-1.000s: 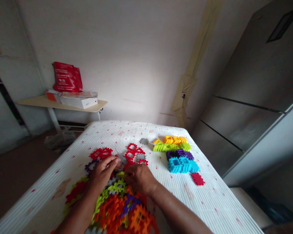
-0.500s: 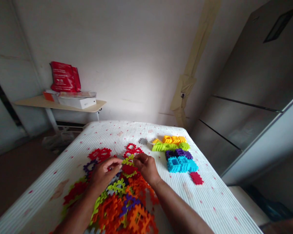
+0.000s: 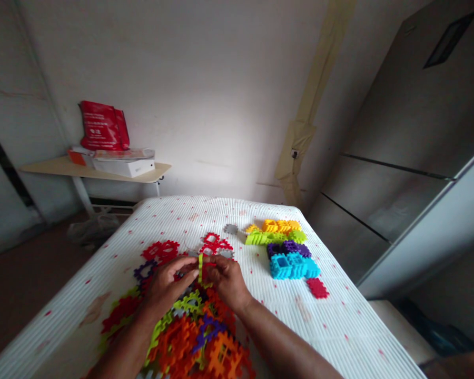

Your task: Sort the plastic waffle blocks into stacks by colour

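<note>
Hands: the left hand (image 3: 166, 287) and right hand (image 3: 227, 281) are half-closed, low over the table, with fingertips pinching a lime-green tile (image 3: 200, 267) that stands on edge between them. A sliver of red at the right fingers may be a second tile; it is too small to tell.
Risk: if that pinch slipped, the tile could drop into the heap and its notched edges could snag others. A wrist pressing lower could shove the pile across the ribbing.
Table: a ribbed white cover flecked with red, on a table (image 3: 339, 326) running toward the wall.
Heap: waffle-edged plastic tiles (image 3: 189, 337) in orange, lime, purple and red, loosely overlapping under the hands by the near edge.
Stacks: hollow, grid-walled cyan blocks (image 3: 290, 267), with purple (image 3: 286, 248), lime (image 3: 260, 238) and yellow ones (image 3: 278, 226) beyond, right of centre.
Loose tiles: a red tile (image 3: 317, 288) beside the cyan blocks; a grey tile (image 3: 231, 229) toward the far edge.
</note>
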Tool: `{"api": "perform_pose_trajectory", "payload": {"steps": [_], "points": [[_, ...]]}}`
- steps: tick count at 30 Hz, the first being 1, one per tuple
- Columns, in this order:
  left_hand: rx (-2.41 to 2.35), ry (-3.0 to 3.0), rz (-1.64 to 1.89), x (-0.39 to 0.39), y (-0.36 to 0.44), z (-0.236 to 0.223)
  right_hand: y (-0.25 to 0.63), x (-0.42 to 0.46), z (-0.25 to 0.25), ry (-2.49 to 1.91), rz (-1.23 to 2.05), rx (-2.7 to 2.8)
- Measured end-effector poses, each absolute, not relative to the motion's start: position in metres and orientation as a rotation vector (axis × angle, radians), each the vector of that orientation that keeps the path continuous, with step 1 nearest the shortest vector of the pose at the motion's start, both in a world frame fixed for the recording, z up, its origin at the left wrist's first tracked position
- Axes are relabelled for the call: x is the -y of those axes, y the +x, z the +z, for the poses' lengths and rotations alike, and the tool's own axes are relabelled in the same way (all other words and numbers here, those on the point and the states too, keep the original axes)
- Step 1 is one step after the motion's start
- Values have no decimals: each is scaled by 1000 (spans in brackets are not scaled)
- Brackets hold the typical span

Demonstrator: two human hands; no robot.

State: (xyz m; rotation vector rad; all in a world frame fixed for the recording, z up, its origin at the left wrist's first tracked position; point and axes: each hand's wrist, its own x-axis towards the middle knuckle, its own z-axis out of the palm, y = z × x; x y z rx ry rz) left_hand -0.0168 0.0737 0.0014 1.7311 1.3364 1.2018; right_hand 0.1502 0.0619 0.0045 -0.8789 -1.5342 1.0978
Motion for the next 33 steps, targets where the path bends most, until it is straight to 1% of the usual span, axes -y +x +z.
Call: {"api": "perform_pose_trajectory", "payload": {"steps": [3,9,15,18,20,24,30,33], "points": [[-1281,1723,1173,-74,-18,0,152,-61,6,-893,1033,1584],[-1379,1728,1151,-75,-15,3,152,-61,5,-973,838,1785],[-1364,1549,1246,-76,-17,-1,155,-61,8,-973,608,1911],[-1336,1457,1264,-75,-17,1,160,-63,10,-1062,441,1911],[-1345,1456,1275,-75,-17,3,163,-63,12,-1122,350,1926],[-1331,1496,1303,-76,-16,2,163,-60,14,-1100,235,2080],[-1336,1527,1335,-78,-18,-4,156,-57,14,-1340,16,2217],[-1312,1526,1315,-77,-17,-3,153,-57,15,-1376,-57,2271]]}}
